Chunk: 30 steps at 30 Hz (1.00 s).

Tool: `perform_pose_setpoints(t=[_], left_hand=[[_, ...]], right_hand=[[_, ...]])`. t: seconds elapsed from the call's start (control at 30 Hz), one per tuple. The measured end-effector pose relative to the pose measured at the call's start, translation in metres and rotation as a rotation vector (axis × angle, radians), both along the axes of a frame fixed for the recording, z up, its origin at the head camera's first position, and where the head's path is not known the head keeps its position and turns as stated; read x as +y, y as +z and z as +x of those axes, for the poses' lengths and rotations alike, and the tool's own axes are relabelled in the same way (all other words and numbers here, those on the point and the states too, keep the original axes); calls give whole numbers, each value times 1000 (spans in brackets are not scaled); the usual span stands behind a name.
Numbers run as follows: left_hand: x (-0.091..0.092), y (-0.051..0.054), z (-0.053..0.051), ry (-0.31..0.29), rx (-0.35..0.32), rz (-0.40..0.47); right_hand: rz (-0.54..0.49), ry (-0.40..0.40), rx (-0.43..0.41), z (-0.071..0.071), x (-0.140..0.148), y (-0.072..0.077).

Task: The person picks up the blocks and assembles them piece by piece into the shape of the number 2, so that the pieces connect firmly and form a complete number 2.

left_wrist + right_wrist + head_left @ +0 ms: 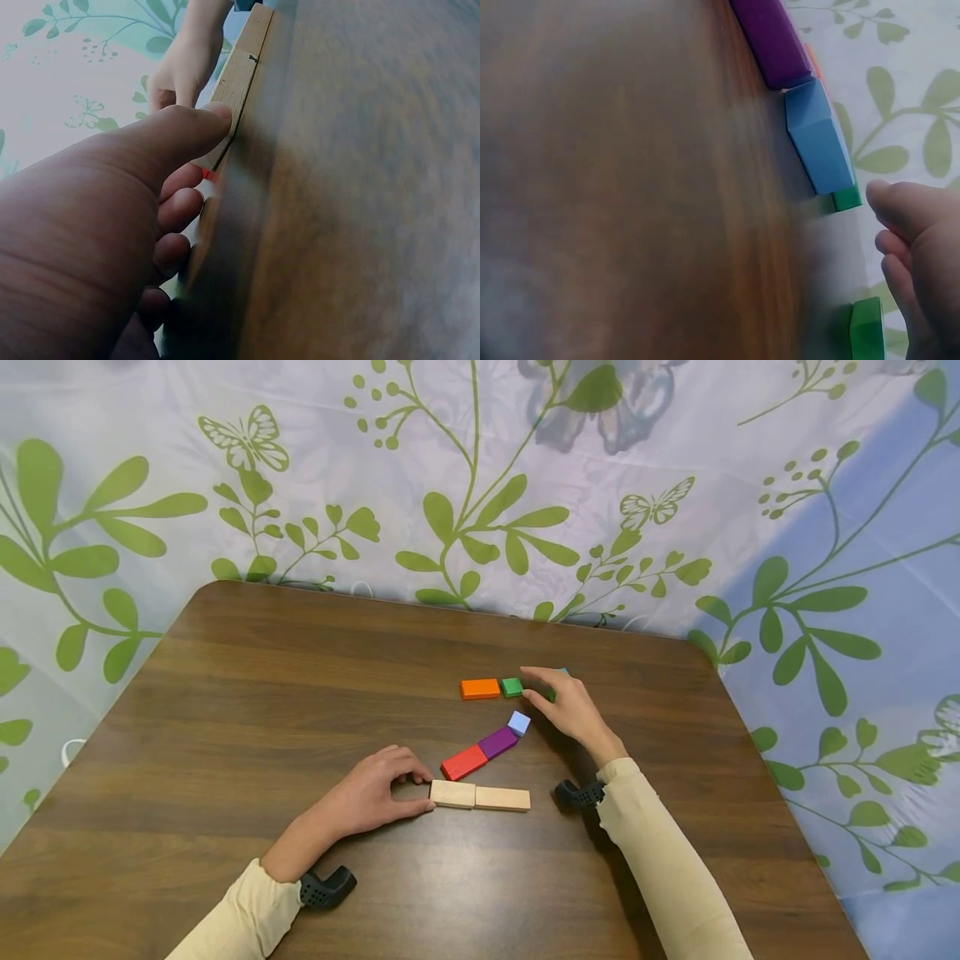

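Two pale wooden blocks lie end to end; my left hand (375,789) pinches the outer end of the left wooden block (453,793) between thumb and fingers. In the left wrist view the thumb presses along that block's side. The right wooden block (502,799) touches it. My right hand (568,706) hovers beside a small green block (512,687), thumb and forefinger apart, with nothing visible between them. Another green block (867,328) lies near this hand, mostly covered by it in the head view.
An orange block (480,689) lies left of the small green block. Nearer me, a red block (464,762), a purple block (498,742) and a light blue block (519,723) form a slanted row. A patterned curtain (300,460) hangs behind the brown table (262,693).
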<state>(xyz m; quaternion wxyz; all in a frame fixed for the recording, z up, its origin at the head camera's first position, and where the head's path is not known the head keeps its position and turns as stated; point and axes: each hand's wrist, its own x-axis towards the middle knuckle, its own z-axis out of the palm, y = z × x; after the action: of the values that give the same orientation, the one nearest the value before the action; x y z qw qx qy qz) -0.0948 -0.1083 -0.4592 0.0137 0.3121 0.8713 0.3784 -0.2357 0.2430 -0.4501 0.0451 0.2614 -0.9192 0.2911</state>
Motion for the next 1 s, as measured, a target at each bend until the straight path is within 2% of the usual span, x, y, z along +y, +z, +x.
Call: perform_pose_setpoints(t=[0.23,0.7,1.0], left_hand=[[0,1,0,1,-5,-5],[0,0,0,5,-5,4],[0,-1,0,8,-1,6]], right_hand=[[58,43,-66,-7,-4,-1],[99,41,-31,-10,-6,-4],[56,26,7,-5,-1,-5]])
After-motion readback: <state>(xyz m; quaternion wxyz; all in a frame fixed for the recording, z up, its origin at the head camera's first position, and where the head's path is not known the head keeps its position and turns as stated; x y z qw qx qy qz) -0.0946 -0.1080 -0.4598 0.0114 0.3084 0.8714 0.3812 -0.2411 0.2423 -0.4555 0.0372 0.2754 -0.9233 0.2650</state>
